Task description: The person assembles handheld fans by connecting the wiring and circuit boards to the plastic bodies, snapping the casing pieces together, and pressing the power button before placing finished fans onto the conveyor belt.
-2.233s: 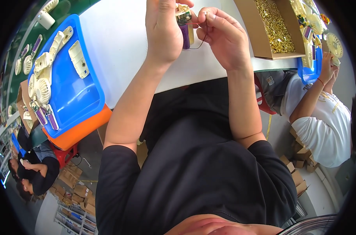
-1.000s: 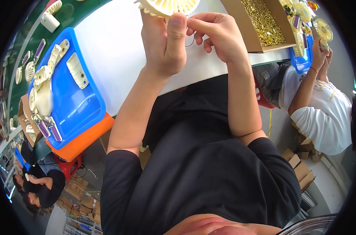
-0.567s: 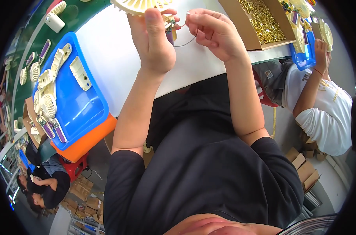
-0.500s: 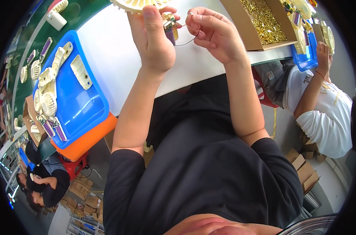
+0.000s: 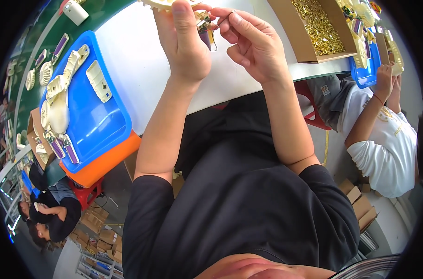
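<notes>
The fan part [image 5: 167, 3] in the left hand [image 5: 183, 44] is cream, its edge ribbed. Just right of that grip hangs a small module [image 5: 206, 33], purple with what looks like a gold-and-green top, though it is too small to be sure. A thin dark wire [image 5: 216, 46] loops below it, under the right hand [image 5: 253, 46]. Behind both hands the table [image 5: 141, 56] is plain white, edged in dark green further left. Left of the grip, the tray [image 5: 97, 125] is bright blue over an orange one [image 5: 102, 162], holding cream parts [image 5: 58, 109] and purple pieces [image 5: 65, 151]. Right of the grip, a brown box [image 5: 290, 25] holds shiny gold bits [image 5: 316, 28]. The sleeves [image 5: 239, 209] are black.
</notes>
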{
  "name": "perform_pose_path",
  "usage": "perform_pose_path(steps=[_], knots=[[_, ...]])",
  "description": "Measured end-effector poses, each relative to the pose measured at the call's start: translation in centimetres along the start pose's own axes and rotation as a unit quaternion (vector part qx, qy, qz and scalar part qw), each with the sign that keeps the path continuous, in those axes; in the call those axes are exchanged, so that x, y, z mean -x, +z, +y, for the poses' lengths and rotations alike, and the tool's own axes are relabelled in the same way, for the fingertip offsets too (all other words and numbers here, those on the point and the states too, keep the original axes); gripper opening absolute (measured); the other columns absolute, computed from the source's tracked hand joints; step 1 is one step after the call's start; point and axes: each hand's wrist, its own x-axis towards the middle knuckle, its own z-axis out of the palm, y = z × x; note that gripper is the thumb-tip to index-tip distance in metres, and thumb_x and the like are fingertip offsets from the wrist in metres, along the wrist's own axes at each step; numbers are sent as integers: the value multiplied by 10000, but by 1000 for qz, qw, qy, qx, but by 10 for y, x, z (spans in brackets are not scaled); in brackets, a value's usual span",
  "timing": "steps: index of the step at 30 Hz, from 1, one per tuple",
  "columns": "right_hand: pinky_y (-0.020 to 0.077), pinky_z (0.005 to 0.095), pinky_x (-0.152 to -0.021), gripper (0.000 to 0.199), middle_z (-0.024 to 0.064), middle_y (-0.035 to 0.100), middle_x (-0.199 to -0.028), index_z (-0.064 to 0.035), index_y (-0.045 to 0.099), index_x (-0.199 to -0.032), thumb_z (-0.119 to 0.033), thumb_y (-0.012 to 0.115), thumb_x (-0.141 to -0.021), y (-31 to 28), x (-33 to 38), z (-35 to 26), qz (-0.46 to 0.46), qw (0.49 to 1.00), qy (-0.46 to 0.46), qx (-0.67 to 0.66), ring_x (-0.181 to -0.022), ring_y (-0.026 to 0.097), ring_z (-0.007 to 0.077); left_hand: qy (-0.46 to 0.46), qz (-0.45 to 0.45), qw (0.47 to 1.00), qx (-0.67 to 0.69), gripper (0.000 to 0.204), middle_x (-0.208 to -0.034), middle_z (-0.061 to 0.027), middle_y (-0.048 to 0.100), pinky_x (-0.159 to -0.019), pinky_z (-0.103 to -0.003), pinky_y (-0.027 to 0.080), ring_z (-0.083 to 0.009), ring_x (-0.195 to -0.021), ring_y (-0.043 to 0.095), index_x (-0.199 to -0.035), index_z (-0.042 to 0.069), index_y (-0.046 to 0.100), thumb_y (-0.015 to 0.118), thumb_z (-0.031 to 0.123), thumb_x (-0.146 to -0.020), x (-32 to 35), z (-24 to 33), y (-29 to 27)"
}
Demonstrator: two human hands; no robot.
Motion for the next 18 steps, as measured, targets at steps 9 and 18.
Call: perform_pose_path(steps=[9, 18], knots=[[330, 194, -461, 295, 2, 648, -889, 25, 690, -1186, -220, 582, -1063, 5, 1, -4, 30, 997, 57, -33, -640, 474, 37, -16, 11, 999, 34, 447, -986, -82, 604, -640, -237, 504, -120, -739, 614, -1235, 42, 476, 357, 457, -1122, -2, 1, 6], [474, 227, -524, 251, 83, 732, -949, -18, 734, -1094, -231, 617, -1029, 11, 6, -8, 76, 996, 50, -21, -651, 633, 93, -8, -3, 954, 300, 465, -942, -78, 597, -634, -243, 505, -120, -698, 593, -1215, 38, 486, 354, 474, -1120, -5, -10, 1]])
